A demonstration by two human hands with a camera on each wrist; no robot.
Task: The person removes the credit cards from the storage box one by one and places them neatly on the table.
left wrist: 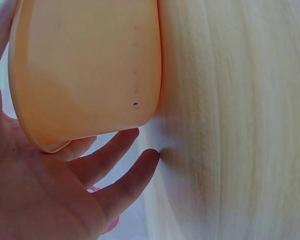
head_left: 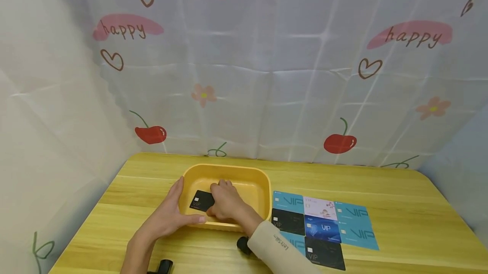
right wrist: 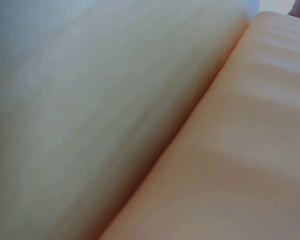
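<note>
A yellow plastic tub (head_left: 228, 168) stands on the wooden table (head_left: 400, 206). My left hand (head_left: 171, 214) grips its near left corner, thumb along the front rim and fingers up the left wall. The left wrist view shows the tub's wall (left wrist: 85, 70) against my palm, with the fingers (left wrist: 115, 175) reaching beneath it. My right hand (head_left: 225, 202) is inside the tub with curled fingers, pinching a black VIP card (head_left: 201, 200) just above the tub's floor. The right wrist view is a blur of the tub's pale wall (right wrist: 250, 150); no hand is visible there.
Several cards lie in a grid right of the tub: teal VIP cards (head_left: 287, 201), a pink-white one (head_left: 319, 208), a blue one (head_left: 323, 228) and black ones (head_left: 288, 221). A printed cloth (head_left: 267, 75) hangs around the table's back and sides.
</note>
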